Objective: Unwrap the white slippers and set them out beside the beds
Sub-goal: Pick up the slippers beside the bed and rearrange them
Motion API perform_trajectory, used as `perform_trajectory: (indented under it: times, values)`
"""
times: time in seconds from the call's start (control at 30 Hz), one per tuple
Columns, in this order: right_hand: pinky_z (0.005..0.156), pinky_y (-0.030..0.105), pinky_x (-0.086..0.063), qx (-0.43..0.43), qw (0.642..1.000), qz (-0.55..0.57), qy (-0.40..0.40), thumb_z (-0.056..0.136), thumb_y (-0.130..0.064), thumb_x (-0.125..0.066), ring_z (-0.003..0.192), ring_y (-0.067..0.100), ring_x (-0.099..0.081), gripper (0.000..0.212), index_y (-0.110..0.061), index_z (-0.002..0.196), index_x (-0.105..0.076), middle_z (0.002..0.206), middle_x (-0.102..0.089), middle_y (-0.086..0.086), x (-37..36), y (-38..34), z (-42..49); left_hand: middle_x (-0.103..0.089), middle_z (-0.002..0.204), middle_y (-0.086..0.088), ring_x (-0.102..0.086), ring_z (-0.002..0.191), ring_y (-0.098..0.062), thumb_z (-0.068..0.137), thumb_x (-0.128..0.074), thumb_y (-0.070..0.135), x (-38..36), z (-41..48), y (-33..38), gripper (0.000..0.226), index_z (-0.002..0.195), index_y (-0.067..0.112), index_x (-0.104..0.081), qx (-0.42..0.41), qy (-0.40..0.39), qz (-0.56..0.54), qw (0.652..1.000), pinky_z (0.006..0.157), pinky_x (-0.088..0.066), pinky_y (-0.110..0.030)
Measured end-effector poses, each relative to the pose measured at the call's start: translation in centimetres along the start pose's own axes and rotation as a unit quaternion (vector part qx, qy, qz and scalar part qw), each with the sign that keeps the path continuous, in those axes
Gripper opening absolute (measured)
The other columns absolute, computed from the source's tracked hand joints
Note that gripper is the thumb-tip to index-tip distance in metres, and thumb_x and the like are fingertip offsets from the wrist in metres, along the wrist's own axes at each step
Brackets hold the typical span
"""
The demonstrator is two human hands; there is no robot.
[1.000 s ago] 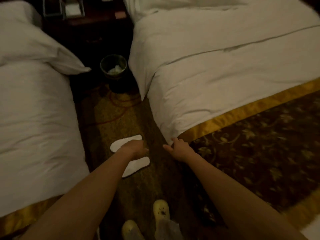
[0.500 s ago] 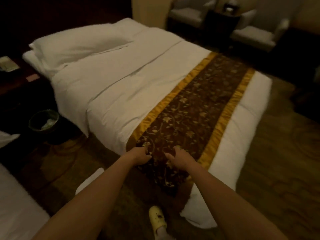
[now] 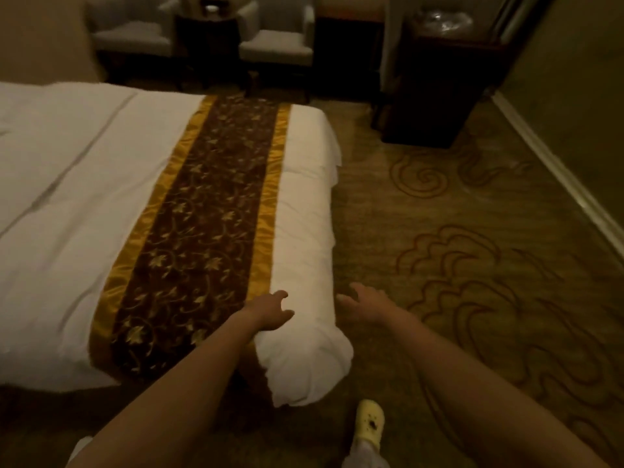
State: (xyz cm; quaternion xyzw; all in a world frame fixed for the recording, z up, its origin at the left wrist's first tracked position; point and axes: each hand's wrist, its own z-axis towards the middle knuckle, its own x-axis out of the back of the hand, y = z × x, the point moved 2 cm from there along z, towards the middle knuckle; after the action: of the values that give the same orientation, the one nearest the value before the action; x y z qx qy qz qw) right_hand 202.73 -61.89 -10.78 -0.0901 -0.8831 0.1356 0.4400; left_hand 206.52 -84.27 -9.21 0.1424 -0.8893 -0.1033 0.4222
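Note:
My left hand (image 3: 268, 310) is stretched out over the foot corner of the bed (image 3: 67, 214), fingers apart, holding nothing. Past the bed's corner, my right hand (image 3: 366, 304) hovers above the carpet, also open and empty. The bed has a white duvet and a brown and gold runner (image 3: 202, 224) across its foot. No white slippers can be made out for sure; a pale patch (image 3: 79, 449) shows at the bottom left edge beside my left arm, too cut off to identify.
Patterned carpet (image 3: 472, 282) spreads to the right of the bed. Two pale armchairs (image 3: 277, 45) with a dark side table (image 3: 209, 32) stand at the back. A dark cabinet (image 3: 435, 86) is at the back right, a wall with baseboard (image 3: 557, 170) on the right. My yellow shoe (image 3: 369, 422) is below.
The view has swung right, from the gap between the beds to the bed's foot and open carpet. The two slippers on the floor left the view. Both hands opened and spread.

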Motion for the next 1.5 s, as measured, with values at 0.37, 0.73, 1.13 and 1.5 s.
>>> perform_trajectory:
  times: [0.37,0.73,1.13,1.5]
  values:
    - [0.114,0.048,-0.021,0.003,0.999,-0.033,0.001,0.086,-0.065,-0.034,0.140,0.033,-0.024,0.074,-0.023,0.145,-0.022,0.153,-0.028,0.011,10.7,20.3,6.2,-0.034,0.151,-0.011,-0.037,0.135,-0.028,0.093,-0.048,0.039,-0.3,11.6,18.6,0.061,0.145,0.014,-0.026,-0.048,-0.052,0.031,0.997,0.108,-0.032,-0.036]
    - [0.114,0.047,-0.020,-0.024,0.999,0.013,-0.029,0.087,-0.061,-0.039,0.140,0.035,-0.021,0.074,-0.019,0.145,-0.021,0.153,-0.025,0.013,16.6,27.3,16.7,-0.030,0.152,-0.014,-0.031,0.139,-0.029,0.094,-0.046,0.036,4.9,24.6,28.3,0.061,0.146,0.011,-0.025,-0.083,-0.067,0.087,0.990,0.112,-0.028,-0.036]
    - [0.111,0.044,-0.025,-0.058,0.998,0.008,-0.013,0.088,-0.058,-0.041,0.136,0.037,-0.028,0.072,-0.013,0.142,-0.027,0.148,-0.033,0.017,35.3,31.3,38.3,-0.040,0.143,-0.014,-0.038,0.131,-0.033,0.091,-0.046,0.043,19.1,47.4,36.3,0.057,0.139,0.015,-0.035,-0.082,-0.080,0.117,0.987,0.108,-0.034,-0.048]
    - [0.112,0.049,-0.025,-0.035,0.999,-0.020,-0.031,0.087,-0.062,-0.040,0.137,0.037,-0.025,0.074,-0.013,0.142,-0.027,0.150,-0.029,0.015,50.1,34.4,57.5,-0.024,0.153,-0.009,-0.018,0.141,-0.033,0.092,-0.044,0.043,30.5,66.0,43.6,0.060,0.144,0.020,-0.026,-0.062,-0.075,0.133,0.986,0.111,-0.025,-0.053]
